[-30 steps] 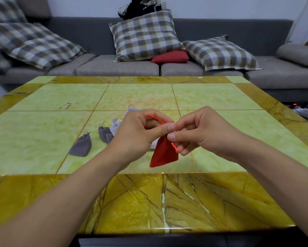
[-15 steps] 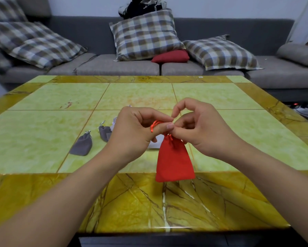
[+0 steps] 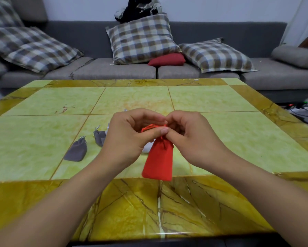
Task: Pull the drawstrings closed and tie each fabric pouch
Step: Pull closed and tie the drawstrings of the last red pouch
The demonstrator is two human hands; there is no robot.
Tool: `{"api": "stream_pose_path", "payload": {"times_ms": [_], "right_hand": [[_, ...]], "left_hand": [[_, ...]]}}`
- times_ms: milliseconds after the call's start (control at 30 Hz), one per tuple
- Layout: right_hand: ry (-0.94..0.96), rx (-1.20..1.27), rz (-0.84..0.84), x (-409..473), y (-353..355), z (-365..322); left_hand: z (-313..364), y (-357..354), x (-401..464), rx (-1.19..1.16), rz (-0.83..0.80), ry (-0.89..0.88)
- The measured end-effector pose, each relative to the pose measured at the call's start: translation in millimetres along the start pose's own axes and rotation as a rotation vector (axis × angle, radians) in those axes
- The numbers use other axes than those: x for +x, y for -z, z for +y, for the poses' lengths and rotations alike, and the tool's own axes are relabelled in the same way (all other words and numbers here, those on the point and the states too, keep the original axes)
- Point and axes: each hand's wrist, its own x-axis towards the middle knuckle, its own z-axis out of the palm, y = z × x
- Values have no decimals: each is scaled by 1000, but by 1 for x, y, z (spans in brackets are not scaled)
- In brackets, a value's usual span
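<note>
Left grip (image 3: 131,134) and right grip (image 3: 190,136) both pinching red drawstring (image 3: 150,127) — red pouch (image 3: 159,160) hanging beneath, above worktop (image 3: 42,132); grey pouches (image 3: 76,151) left.

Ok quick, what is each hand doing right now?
Left hand: pinching the red drawstring of the red pouch.
Right hand: fingers curled on the same drawstring.

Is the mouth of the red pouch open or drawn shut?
Shut: the red pouch narrows to a gathered neck under both hands' fingers.
</note>
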Motion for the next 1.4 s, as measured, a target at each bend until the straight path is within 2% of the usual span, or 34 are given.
{"api": "stream_pose_path", "payload": {"times_ms": [233,367,633,767,867,1000,1133,1400], "right_hand": [[-187,461,36,-1,0,-2],[-309,667,2,-3,2,-2],[-378,769,-105,-2,10,-4],[-350,761,-129,-3,11,-8],[-350,777,-117,-5,8,-9],[-362,775,-107,-5,11,-10],[-416,790,-147,-4,13,-9],[-512,758,-173,-4,16,-12]], "left_hand": [[4,8,2,-40,-101,66],[4,9,2,19,-77,58],[5,9,0,362,-58,-143],[2,9,-1,420,-41,-206],[0,4,-3,379,-21,-178],[-3,4,-2,205,-19,-52],[-1,1,-3,18,-31,-1],[1,-2,-8,-62,-29,45]]}}
